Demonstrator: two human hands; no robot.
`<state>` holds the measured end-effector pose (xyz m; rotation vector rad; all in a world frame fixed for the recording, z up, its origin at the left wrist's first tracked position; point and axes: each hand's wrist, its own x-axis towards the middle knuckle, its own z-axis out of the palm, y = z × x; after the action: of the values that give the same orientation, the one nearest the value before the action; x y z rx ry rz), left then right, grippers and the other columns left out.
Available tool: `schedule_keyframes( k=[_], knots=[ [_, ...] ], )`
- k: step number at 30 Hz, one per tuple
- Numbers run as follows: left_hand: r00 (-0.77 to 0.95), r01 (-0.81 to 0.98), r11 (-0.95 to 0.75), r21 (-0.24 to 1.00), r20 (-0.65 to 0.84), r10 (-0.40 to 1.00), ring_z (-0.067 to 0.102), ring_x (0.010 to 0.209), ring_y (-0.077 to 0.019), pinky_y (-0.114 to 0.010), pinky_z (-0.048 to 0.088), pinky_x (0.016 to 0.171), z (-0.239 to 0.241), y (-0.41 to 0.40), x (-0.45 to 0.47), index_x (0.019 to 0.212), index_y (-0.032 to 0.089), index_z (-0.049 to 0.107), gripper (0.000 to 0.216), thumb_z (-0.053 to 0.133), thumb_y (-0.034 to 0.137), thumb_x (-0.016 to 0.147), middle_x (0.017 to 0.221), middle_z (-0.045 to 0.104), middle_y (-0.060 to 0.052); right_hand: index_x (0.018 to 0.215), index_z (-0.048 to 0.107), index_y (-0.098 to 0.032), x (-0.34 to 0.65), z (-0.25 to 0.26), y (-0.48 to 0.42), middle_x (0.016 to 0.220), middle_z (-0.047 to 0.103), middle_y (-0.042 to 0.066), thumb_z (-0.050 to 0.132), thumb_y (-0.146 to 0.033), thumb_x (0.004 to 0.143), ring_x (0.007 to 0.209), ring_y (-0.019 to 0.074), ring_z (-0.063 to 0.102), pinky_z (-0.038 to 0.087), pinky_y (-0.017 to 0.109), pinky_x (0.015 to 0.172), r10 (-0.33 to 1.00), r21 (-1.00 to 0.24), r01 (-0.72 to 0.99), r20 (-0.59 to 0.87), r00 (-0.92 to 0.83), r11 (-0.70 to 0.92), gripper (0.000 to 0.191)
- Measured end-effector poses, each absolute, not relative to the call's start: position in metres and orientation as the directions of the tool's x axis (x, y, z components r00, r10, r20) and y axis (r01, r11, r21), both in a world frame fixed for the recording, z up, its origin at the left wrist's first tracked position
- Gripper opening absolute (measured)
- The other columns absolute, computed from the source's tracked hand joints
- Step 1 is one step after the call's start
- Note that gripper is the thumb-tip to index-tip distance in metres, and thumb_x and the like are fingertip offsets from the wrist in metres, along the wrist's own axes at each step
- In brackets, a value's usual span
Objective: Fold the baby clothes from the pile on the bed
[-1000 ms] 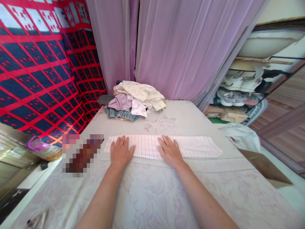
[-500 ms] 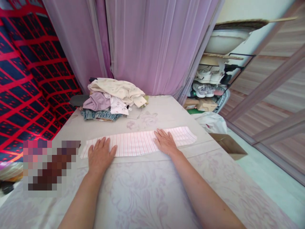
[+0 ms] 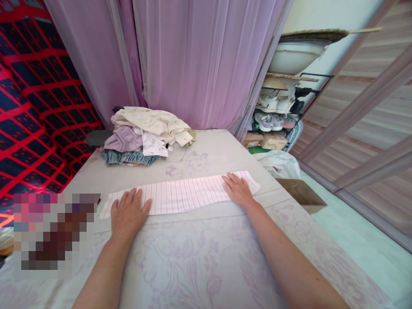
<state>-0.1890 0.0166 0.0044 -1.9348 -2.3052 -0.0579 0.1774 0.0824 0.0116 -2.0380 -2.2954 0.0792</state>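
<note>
A long folded strip of white cloth with pink stripes [image 3: 183, 195] lies flat across the bed [image 3: 199, 262]. My left hand [image 3: 127, 214] rests flat on its left end, fingers stretched out. Pressed flat near the cloth's right end is my right hand [image 3: 238, 189], fingers spread. Neither hand grips anything.
A pile of loose clothes [image 3: 144, 135] sits at the far side of the bed by purple curtains [image 3: 193, 60]. A red and navy patterned blanket [image 3: 32, 107] hangs at left. A blurred patch [image 3: 54, 231] lies left of my left hand. A cardboard box [image 3: 301, 195] and shoe rack [image 3: 277, 116] stand at right.
My hands have slid apart along the striped cloth, the right toward its right end and the left toward its left end. The view has turned to the right.
</note>
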Motion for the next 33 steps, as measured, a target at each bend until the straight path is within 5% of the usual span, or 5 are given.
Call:
schedule_keyframes(
  k=[9,13,33],
  knots=[
    [-0.169,0.98,0.18,-0.083,0.121,0.978,0.034,0.135,-0.0274,-0.046,0.026,0.107,0.007,0.016,-0.189,0.137,0.013,0.046,0.058,0.026,0.045,0.093,0.146,0.041,-0.011,0.139,0.043,-0.022,0.194,0.014,0.094,0.148,0.038,0.008,0.022,-0.041,0.096,0.136,0.0205,0.031,0.023,0.044,0.11,0.991,-0.025,0.99,-0.005,-0.137,0.137,0.051],
    [-0.169,0.981,0.179,-0.076,0.126,0.978,0.034,0.135,-0.0274,-0.047,0.026,0.107,0.007,0.015,-0.189,0.137,0.014,0.047,0.057,0.027,0.044,0.093,0.146,0.042,-0.012,0.144,0.036,-0.023,0.212,0.013,0.101,0.153,0.029,0.007,0.02,-0.043,0.096,0.141,0.0235,0.02,0.016,0.053,0.111,1.0,0.033,0.999,-0.022,0.012,-0.011,0.054],
    [-0.176,0.982,0.182,-0.042,0.111,0.978,0.033,0.135,-0.0285,-0.047,0.025,0.108,0.009,0.015,-0.188,0.137,0.013,0.046,0.058,0.028,0.044,0.093,0.146,0.04,-0.012,0.146,0.031,-0.026,0.191,0.007,0.1,0.155,0.023,0.007,0.019,-0.048,0.096,0.142,0.0246,0.019,0.013,0.056,0.111,0.995,-0.03,1.0,-0.101,-0.007,0.004,0.055]
  ],
)
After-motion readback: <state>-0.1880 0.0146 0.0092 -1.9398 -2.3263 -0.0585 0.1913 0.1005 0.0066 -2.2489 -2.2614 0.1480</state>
